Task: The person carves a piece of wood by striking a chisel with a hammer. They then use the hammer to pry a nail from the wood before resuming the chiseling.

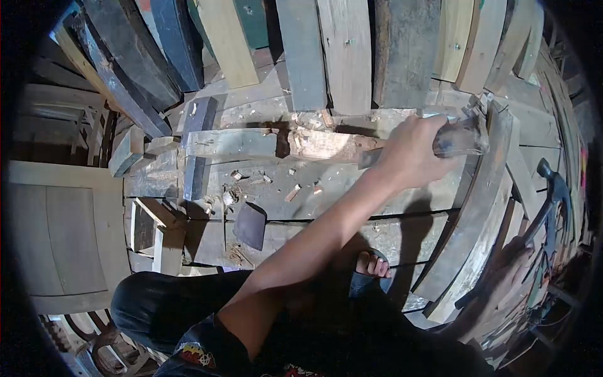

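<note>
My left hand (414, 154) reaches across the work area, fingers curled over a worn brown wooden block (461, 137) at the right end of a timber piece. That timber (232, 144) lies crosswise on the planks, with a dark notch and a pale, freshly cut stretch (326, 146) left of the hand. Down at the right, my right hand (509, 273) is wrapped around the handle of a claw hammer (554, 182), its head pointing up and away. How far the block reaches under my left hand is hidden.
Several upright boards (348, 53) line the far side. Wood chips (293, 192) and a dark flat piece (250, 225) lie on the planks. A dark crosspiece (198, 147) sits under the timber's left end. Curved boards (468, 213) stand at the right, near my sandalled foot (373, 267).
</note>
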Tool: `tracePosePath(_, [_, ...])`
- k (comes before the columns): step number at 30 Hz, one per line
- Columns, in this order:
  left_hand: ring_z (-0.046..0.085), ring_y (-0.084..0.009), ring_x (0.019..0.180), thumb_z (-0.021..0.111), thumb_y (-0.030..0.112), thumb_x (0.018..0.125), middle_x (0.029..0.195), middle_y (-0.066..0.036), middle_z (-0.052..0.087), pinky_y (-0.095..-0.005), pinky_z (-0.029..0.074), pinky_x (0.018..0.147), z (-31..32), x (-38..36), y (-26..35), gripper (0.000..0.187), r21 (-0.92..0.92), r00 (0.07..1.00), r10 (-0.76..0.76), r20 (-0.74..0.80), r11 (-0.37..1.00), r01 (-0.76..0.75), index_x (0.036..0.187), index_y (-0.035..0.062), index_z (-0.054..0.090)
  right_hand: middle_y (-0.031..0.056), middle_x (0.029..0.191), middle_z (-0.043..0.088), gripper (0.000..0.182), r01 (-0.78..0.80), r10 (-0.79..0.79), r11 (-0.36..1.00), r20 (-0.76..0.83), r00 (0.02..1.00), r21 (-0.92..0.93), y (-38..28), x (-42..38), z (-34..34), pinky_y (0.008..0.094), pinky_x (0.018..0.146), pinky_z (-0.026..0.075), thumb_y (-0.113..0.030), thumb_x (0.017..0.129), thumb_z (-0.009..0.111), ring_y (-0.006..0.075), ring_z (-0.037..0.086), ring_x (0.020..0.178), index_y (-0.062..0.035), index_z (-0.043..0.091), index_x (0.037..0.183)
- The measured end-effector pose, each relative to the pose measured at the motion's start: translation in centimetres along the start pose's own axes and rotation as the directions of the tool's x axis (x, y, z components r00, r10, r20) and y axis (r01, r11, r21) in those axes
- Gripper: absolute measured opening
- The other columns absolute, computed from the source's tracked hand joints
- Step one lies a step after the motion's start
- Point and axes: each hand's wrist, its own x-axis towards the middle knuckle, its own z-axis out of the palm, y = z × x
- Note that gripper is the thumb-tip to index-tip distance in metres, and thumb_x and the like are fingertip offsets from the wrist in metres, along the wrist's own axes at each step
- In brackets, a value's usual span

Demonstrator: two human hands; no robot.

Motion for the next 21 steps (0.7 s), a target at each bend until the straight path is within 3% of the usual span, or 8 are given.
tracePosePath(1, [0.065,-0.0224,0.064,0.08,0.021,0.075,0.074,-0.016,0.069,-0.0415,0.052,0.061,0.3,0.1,0.3,0.031,-0.036,1.0,-0.003,0.025,0.999,0.004,0.088,-0.0036,0.066,-0.0013,0.084,0.052,0.054,0.013,-0.014,1.0,-0.055,0.998,-0.018,-0.9,-1.8,1.6,0.0322,0.064,0.044,-0.056,0.109,0.044,0.0157,0.052,0.076,-0.0036,0.059,0.106])
tracePosePath(5, [0.068,-0.0288,0.069,0.078,0.016,0.073,0.075,-0.022,0.067,-0.0414,0.052,0.067,1.5,-0.6,0.8,0.03,-0.17,0.997,-0.018,0.08,0.985,0.032,0.088,-0.0061,0.065,0.0086,0.104,0.064,0.059,0.183,-0.131,0.962,0.246,0.96,-0.202,3.1,-0.2,-2.1,0.0291,0.082,0.05,-0.052,0.111,0.041,0.0186,0.061,0.093,-0.0024,0.056,0.139])
tracePosePath(7, [0.071,-0.0335,0.075,0.079,0.017,0.072,0.077,-0.024,0.069,-0.043,0.053,0.07,2.0,-1.0,1.2,0.03,-0.103,0.995,-0.023,0.094,0.994,0.033,0.089,-0.0058,0.067,-0.0001,0.095,0.056,0.051,0.116,-0.048,0.955,0.243,0.969,-0.274,3.8,-0.8,-1.0,0.024,0.066,0.04,-0.043,0.113,0.042,0.0091,0.047,0.076,-0.0017,0.053,0.14])
tracePosePath(10, [0.072,-0.0432,0.082,0.08,0.019,0.07,0.081,-0.027,0.071,-0.0472,0.056,0.075,2.3,-1.1,2.0,0.032,0.062,0.994,0.066,0.089,0.995,-0.072,0.09,-0.004,0.07,-0.001,0.105,0.057,0.049,-0.014,0.052,0.995,0.384,0.922,-0.101,4.4,0.0,1.0,0.0216,0.072,0.041,-0.044,0.112,0.045,0.0075,0.048,0.084,-0.0025,0.055,0.137])
tracePosePath(11, [0.071,-0.0437,0.081,0.08,0.02,0.07,0.081,-0.027,0.071,-0.0479,0.056,0.075,2.4,-1.0,1.8,0.032,0.127,0.991,0.072,0.115,0.988,-0.086,0.09,-0.0036,0.07,-0.0007,0.102,0.057,0.05,-0.154,0.199,0.971,0.265,0.943,-0.182,2.8,-1.4,2.8,0.0209,0.07,0.04,-0.049,0.11,0.046,0.0064,0.047,0.082,-0.0047,0.058,0.13])
tracePosePath(14, [0.072,-0.044,0.079,0.077,0.019,0.071,0.079,-0.027,0.07,-0.0481,0.057,0.074,2.4,-0.3,1.7,0.03,0.132,0.99,0.088,0.108,0.986,-0.102,0.091,-0.002,0.072,-0.0067,0.071,0.045,0.046,-0.215,0.238,0.971,0.479,0.845,-0.103,5.0,-2.0,3.6,0.0212,0.051,0.028,-0.055,0.108,0.046,0.0036,0.037,0.058,-0.0107,0.057,0.103])
tracePosePath(15, [0.072,-0.0439,0.079,0.077,0.019,0.071,0.079,-0.027,0.07,-0.048,0.057,0.073,2.6,-0.2,1.7,0.03,0.091,0.993,0.087,0.075,0.991,-0.094,0.092,-0.0017,0.072,-0.0099,0.063,0.03,0.048,-0.232,0.252,0.968,0.365,0.896,-0.098,4.6,-3.1,4.8,0.0222,0.043,0.016,-0.06,0.107,0.044,0.0014,0.024,0.048,-0.0161,0.054,0.089])
tracePosePath(21, [0.07,-0.0449,0.077,0.075,0.017,0.07,0.078,-0.028,0.069,-0.0482,0.057,0.072,4.3,0.0,0.8,0.033,0.107,0.994,0.086,0.069,0.99,-0.093,0.097,-0.0015,0.072,-0.0084,0.065,0.041,0.052,-0.277,0.305,0.951,0.285,0.909,-0.136,3.1,-3.0,2.8,0.0204,0.043,0.021,-0.064,0.106,0.042,0.0019,0.032,0.048,-0.0151,0.056,0.094])
